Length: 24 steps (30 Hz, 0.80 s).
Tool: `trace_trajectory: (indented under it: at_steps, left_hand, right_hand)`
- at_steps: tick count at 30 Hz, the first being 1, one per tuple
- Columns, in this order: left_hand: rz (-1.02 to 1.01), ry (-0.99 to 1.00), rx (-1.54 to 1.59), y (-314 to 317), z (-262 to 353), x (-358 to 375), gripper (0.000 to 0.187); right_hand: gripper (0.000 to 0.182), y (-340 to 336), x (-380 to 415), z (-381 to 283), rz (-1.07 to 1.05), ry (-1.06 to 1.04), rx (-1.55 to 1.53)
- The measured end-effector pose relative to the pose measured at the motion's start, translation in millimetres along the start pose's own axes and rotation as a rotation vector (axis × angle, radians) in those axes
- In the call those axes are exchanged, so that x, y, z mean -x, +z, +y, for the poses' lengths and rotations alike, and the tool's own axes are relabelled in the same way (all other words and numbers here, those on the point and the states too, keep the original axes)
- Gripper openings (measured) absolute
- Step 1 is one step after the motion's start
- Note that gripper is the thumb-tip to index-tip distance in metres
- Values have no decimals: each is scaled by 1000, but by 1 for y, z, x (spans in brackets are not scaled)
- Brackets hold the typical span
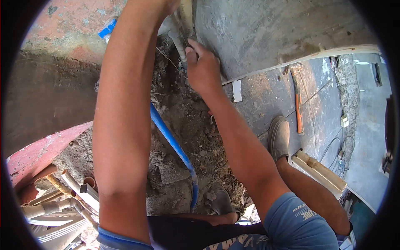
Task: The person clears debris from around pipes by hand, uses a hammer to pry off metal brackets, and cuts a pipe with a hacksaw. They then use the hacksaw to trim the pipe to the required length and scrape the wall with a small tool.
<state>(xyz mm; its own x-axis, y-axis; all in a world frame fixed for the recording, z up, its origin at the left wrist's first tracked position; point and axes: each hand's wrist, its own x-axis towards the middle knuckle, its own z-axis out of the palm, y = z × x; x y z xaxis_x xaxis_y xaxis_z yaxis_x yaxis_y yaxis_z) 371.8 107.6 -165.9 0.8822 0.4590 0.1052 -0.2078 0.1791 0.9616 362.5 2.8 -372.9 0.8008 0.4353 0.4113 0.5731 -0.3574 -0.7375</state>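
My right hand is beside a pale grey pipe that runs down into a dirt trench. Its index finger and thumb are stretched out and slightly apart, with their tips at the pipe's right edge. Whether they touch the pipe is hard to tell, and the other fingers are curled mostly out of sight. My left arm reaches up across the view; only the heel of my left hand shows at the top edge, by the pipe's upper part, and its fingers are hidden.
A blue hose curves through the trench. On the right, an orange-handled hammer lies on grey floor tiles beside a white strip. A wooden piece is near my leg. Scrap pipes pile at lower left. A grey panel stands behind.
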Motion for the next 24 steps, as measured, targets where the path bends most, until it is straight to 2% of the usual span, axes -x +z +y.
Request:
trace_trajectory:
  at_steps: [1,3,4,6,11,13,17,20,22,23,24]
  left_hand:
    - [50,402,-246,4,-21,1,68]
    - [28,400,-256,8,-17,8,69]
    - [9,404,-267,9,-15,11,70]
    - [63,411,-291,12,-16,11,68]
    - [198,430,-346,13,-22,7,64]
    - [-12,459,-231,10,-20,8,62]
    - [13,457,-243,8,-22,10,62]
    - [-67,543,-209,3,-26,8,60]
    - [189,451,-332,12,-25,6,60]
    - [191,450,-334,10,-21,8,60]
    - [96,450,-333,7,-17,13,61]
  right_hand:
    - [30,-4,-7,-3,0,5,1]
    - [27,-14,-22,-14,-378,492,-348]
    - [27,-17,-27,-20,-378,495,-348]
    - [25,-22,-36,-31,-413,878,-776]
    - [25,-30,-44,-34,-505,857,-820]
    - [25,-26,-48,-32,-515,847,-847]
    - [21,-10,-50,-28,-422,858,-870]
    - [18,-10,-42,-25,-400,855,-950]
    - [17,-12,-43,-27,-389,873,-974]
    - [17,-12,-47,-25,-411,844,-979]
    - [17,-10,-50,-23,-429,819,-982]
